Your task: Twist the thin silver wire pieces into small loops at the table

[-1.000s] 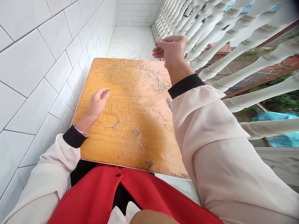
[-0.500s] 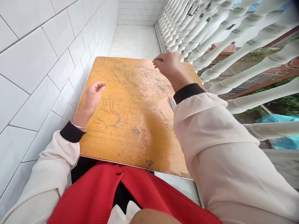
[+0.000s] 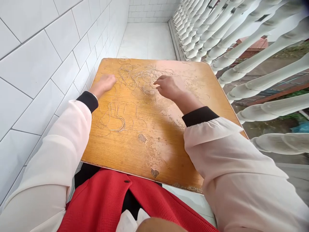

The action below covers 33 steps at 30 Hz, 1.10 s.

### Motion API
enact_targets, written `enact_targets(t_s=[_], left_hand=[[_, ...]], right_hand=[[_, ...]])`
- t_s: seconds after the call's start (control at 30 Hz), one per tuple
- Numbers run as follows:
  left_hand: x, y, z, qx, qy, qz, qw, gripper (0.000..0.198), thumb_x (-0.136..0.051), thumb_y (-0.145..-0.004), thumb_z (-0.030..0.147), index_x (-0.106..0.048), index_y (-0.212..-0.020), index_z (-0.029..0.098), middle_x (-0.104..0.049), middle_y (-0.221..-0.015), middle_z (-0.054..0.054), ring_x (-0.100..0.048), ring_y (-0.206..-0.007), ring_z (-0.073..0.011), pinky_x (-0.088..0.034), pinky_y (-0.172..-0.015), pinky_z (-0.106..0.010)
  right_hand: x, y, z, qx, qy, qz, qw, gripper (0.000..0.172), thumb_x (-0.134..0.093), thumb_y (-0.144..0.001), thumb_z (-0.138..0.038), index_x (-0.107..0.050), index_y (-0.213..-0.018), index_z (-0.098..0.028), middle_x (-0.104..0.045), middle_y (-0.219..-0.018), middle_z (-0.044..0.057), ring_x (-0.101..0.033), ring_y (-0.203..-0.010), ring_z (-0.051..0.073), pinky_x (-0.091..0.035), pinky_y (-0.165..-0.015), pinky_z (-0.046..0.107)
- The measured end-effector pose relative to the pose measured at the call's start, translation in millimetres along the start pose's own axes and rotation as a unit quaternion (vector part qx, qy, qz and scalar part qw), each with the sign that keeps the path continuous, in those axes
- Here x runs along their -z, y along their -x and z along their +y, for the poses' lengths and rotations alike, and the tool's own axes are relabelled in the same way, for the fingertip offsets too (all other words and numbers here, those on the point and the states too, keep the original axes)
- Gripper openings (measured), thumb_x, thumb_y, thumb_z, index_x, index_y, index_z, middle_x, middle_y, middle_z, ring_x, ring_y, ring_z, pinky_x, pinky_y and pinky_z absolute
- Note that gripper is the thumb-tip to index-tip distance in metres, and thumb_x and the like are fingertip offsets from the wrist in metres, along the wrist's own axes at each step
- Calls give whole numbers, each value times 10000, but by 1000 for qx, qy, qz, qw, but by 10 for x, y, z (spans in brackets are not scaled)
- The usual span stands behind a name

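A tangle of thin, pale wires or threads (image 3: 142,75) lies across the far half of the worn wooden tabletop (image 3: 116,148). Nearer to me, several curved strands (image 3: 122,124) form a loose bundle on the left half. My left hand (image 3: 106,82) is above the far left of the board, its fingers curled; whatever is between them is hidden. At the right side of the tangle is my right hand (image 3: 169,87), thumb and forefinger apart and pointing left, with nothing visible between them.
White tiled wall (image 3: 45,71) runs close along the board's left side. White balusters (image 3: 260,72) line the right side, beyond the board's edge. Pale floor (image 3: 147,38) shows past the far edge. A red garment (image 3: 103,199) covers my lap at the near edge.
My right hand has come down and nearer from the far edge to the tangle, and its fingers have parted. My left hand has moved slightly away and right. The view has shifted a little.
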<state>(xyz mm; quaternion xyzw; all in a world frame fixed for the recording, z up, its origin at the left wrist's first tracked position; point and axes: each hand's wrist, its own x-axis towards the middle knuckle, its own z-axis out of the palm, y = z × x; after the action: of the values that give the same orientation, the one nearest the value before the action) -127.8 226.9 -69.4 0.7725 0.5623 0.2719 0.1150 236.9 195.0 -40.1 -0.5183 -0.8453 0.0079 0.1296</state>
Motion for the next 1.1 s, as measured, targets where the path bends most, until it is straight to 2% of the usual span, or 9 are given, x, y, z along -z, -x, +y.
enact_targets(t_s=[0.1, 0.2, 0.3, 0.4, 0.67, 0.77, 0.9, 1.0, 1.1], left_hand=[[2, 32, 105, 37, -127, -90, 987, 269, -518, -863, 139, -779, -929, 143, -753, -958, -171, -693, -1060, -308, -446, -967, -393], [52, 92, 124, 15, -160, -107, 981, 347, -453, -922, 155, -775, -1043, 114, -749, -994, -192, -690, -1051, -304, -447, -939, -386], [81, 136, 71, -44, -162, -115, 979, 341, -439, -949, 174, -765, -1038, 132, -737, -992, -179, -673, -1037, -277, -449, -908, -363], [140, 166, 111, -58, -178, -125, 974, 339, -419, -961, 153, -753, -1019, 137, -719, -1010, -177, -658, -1034, -271, -446, -899, -373], [656, 540, 738, -76, -297, -92, 947, 491, -191, -1056, 97, -657, -1207, 119, -657, -1286, -196, -566, -1106, -271, -444, -950, -444], [707, 635, 759, -96, -280, -98, 950, 422, -246, -1049, 73, -654, -1108, 161, -669, -1211, -147, -578, -1121, -266, -435, -947, -427], [576, 620, 560, -94, -237, -122, 959, 328, -406, -964, 8, -567, -783, 228, -660, -955, -89, -594, -1023, -241, -444, -892, -408], [459, 609, 376, -97, -164, -103, 976, 352, -487, -873, 7, -455, -621, 250, -590, -765, -75, -613, -913, -250, -456, -835, -421], [423, 644, 249, -95, -71, -79, 990, 281, -540, -820, 62, -517, -601, 237, -558, -690, -65, -637, -877, -257, -471, -831, -417]], right_hand=[[36, 73, -116, -13, -54, 26, 998, 278, -576, -976, -308, -813, -1096, -227, -759, -1261, 144, -718, -1117, 373, -543, -979, 553], [65, 110, -298, 6, -85, 44, 995, 308, -562, -980, -338, -832, -1100, -254, -791, -1185, 128, -721, -1096, 354, -562, -951, 524], [53, 87, -485, 16, -105, 40, 994, 327, -550, -980, -340, -844, -1101, -263, -811, -1115, 120, -724, -1081, 353, -564, -943, 527], [40, -6, -685, 27, -101, 23, 994, 341, -529, -979, -305, -844, -1105, -272, -814, -1111, 102, -721, -1084, 349, -552, -946, 524], [-105, -468, -1277, 72, 39, -87, 993, 385, -467, -973, -162, -780, -1195, -195, -741, -1306, 150, -681, -1170, 345, -529, -959, 457], [-244, -604, -1388, 68, 49, -103, 991, 382, -413, -952, -35, -763, -1064, -139, -739, -1251, 200, -677, -1197, 363, -519, -967, 459], [-368, -659, -1358, 79, 38, -83, 993, 337, -429, -917, 9, -713, -905, -173, -758, -1165, 175, -693, -1172, 342, -524, -958, 460], [-334, -608, -1225, 67, 7, -61, 996, 266, -497, -889, -16, -647, -790, -213, -771, -1120, 142, -707, -1123, 326, -536, -935, 457], [-163, -513, -1073, 2, -55, -6, 998, 219, -562, -895, -93, -614, -746, -244, -779, -1081, 103, -707, -1073, 318, -553, -934, 477]])
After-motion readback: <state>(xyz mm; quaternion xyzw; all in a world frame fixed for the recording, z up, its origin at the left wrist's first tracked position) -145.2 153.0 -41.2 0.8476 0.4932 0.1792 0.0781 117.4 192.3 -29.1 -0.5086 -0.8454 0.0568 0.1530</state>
